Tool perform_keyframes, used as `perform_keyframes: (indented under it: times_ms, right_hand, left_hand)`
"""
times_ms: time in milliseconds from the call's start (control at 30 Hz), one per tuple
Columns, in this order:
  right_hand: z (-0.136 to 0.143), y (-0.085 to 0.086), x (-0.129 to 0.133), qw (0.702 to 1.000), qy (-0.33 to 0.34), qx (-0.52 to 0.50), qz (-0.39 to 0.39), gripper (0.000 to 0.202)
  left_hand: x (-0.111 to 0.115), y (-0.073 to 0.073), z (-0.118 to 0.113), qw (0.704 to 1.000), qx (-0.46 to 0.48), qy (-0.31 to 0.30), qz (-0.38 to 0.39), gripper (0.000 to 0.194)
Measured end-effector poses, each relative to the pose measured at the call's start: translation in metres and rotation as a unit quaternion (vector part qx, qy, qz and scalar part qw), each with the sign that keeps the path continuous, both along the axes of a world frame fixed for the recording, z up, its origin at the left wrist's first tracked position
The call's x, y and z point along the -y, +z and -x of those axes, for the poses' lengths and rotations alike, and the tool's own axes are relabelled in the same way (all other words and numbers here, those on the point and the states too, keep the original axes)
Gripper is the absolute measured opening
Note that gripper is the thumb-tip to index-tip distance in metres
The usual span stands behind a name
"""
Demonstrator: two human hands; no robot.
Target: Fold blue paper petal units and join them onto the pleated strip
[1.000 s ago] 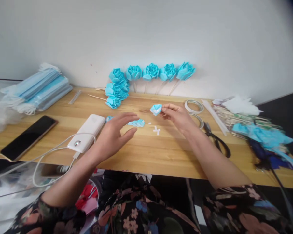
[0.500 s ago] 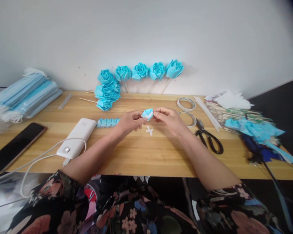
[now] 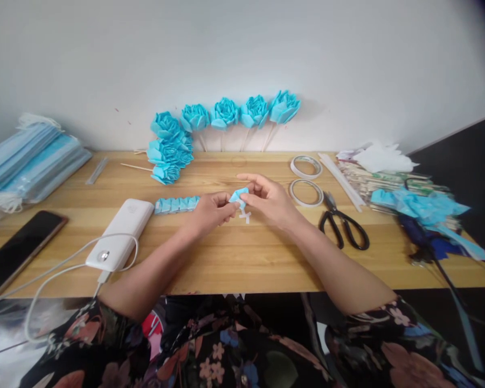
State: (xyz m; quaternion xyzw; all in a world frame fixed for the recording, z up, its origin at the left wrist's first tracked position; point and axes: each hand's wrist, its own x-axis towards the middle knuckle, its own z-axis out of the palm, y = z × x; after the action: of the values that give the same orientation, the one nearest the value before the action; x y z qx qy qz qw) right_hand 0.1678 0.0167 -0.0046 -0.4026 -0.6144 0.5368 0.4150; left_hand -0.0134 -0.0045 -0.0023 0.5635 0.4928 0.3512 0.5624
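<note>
Between both hands, above the middle of the table, is a small folded light-blue fabric petal [image 3: 238, 195]. My left hand [image 3: 215, 211] is closed on its left side, thumb and fingers pinching. My right hand [image 3: 269, 198] pinches its right side with the thumb, and the index finger stretches out above it. Small white tape strips [image 3: 246, 216] lie crossed on the wood just below the petal. A row of folded blue petals [image 3: 175, 205] lies left of my left hand, which hides its right end.
Blue fabric flowers on sticks [image 3: 225, 113] line the wall. At right are two tape rolls [image 3: 306, 192], black-handled scissors [image 3: 343, 223] and scrap blue fabric [image 3: 424, 207]. At left are stacked masks [image 3: 32, 161], a white power bank [image 3: 121, 234] with a cable and a phone [image 3: 22, 250].
The blue petal has turned and shifted slightly left between my hands. My right index finger has lifted and stretched out over it. The whole view has shifted a little.
</note>
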Motion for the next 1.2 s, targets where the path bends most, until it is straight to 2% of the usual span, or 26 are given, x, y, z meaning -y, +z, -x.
perform_keyframes:
  times_ms: [200,267,367,633,933,1100,1200]
  right_hand:
    - [-0.0029,0.0008,-0.0023,0.999,-0.034,-0.027,-0.012,0.033]
    - [-0.0025,0.0018,-0.0021,0.999,-0.027,-0.039,-0.003,0.032]
    - [-0.0007,0.0006,-0.0016,0.999,0.000,-0.043,0.008,0.036]
    - [0.0018,-0.0029,0.0003,1.000,0.013,-0.028,0.001,0.042]
    - [-0.0016,0.0015,0.0001,0.999,-0.024,-0.025,-0.025,0.031]
    - [0.0002,0.0019,0.0027,0.999,0.006,-0.033,0.000,0.040]
    - [0.0009,0.0008,0.0028,1.000,-0.003,-0.026,-0.006,0.037]
  left_hand:
    - [0.0005,-0.0019,0.0021,1.000,0.017,0.006,0.000,0.026]
    - [0.0000,-0.0038,0.0025,1.000,0.021,0.010,-0.002,0.027]
    - [-0.0004,-0.0048,0.0027,1.000,0.026,0.004,-0.004,0.029]
    - [0.0000,-0.0039,0.0034,0.999,0.045,0.002,-0.030,0.030]
    - [0.0001,-0.0060,0.0027,0.999,0.034,0.015,-0.035,0.028]
    - [0.0004,-0.0045,0.0029,0.999,0.031,0.004,-0.036,0.027]
    - [0.0006,-0.0049,0.0029,0.999,0.021,-0.002,-0.041,0.026]
